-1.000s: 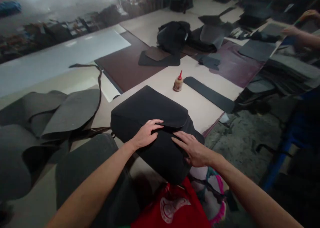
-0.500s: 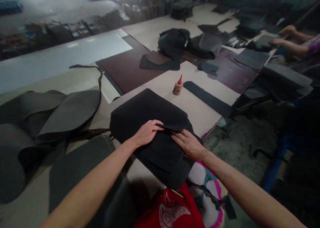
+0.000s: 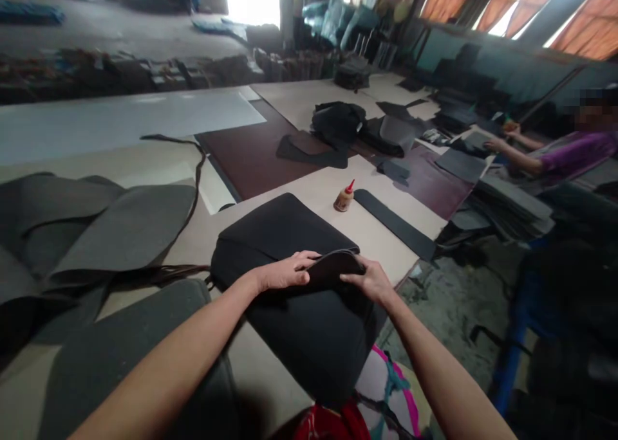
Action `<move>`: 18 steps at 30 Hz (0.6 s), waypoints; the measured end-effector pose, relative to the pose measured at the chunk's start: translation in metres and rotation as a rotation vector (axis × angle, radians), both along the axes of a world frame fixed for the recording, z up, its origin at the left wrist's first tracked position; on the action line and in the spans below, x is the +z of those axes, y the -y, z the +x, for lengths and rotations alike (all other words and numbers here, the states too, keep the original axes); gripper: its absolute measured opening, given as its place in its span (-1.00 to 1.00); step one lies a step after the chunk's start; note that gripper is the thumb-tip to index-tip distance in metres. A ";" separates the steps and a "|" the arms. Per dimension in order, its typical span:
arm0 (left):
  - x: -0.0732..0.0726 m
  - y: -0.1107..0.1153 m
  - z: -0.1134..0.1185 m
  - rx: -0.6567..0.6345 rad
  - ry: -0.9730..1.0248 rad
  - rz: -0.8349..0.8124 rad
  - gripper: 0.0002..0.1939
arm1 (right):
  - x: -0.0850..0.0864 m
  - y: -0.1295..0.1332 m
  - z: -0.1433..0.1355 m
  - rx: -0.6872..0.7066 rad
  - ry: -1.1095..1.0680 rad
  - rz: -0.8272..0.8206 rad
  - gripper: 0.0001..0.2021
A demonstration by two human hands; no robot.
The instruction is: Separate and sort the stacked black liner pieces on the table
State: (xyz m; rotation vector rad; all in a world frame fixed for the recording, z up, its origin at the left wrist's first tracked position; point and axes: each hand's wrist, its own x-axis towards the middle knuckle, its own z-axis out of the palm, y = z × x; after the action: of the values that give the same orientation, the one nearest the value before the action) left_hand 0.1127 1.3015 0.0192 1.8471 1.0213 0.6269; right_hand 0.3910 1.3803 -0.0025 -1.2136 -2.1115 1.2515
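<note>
A black padded fabric piece (image 3: 309,343) lies on the table in front of me, with a raised flap (image 3: 335,266) at its middle. My left hand (image 3: 290,271) has its fingers closed on the flap's left edge. At the right edge, my right hand (image 3: 371,279) pinches the same flap between thumb and fingers. Beyond the piece stands a small glue bottle (image 3: 344,199) with a red nozzle, touched by neither hand. A long dark strip (image 3: 393,223) lies to the bottle's right.
Grey fabric pieces (image 3: 125,228) are spread at the left, beside a dark cord (image 3: 199,170). Black bundles (image 3: 338,121) sit farther back. A person in a purple sleeve (image 3: 574,154) works at the right, by stacked sheets (image 3: 516,202).
The view has tilted up. The flap's edge is now lifted and curved, showing its underside. My right hand has turned from lying over the edge to pinching it.
</note>
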 end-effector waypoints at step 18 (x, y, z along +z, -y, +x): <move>0.013 0.037 0.029 0.237 -0.361 0.134 -0.52 | -0.002 0.003 0.005 0.247 -0.142 0.314 -0.76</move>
State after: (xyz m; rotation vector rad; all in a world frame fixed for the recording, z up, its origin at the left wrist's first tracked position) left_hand 0.1417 1.2645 0.0319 2.0188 1.4831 0.5186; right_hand 0.3960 1.3774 -0.0044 -0.7277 -2.2932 1.0161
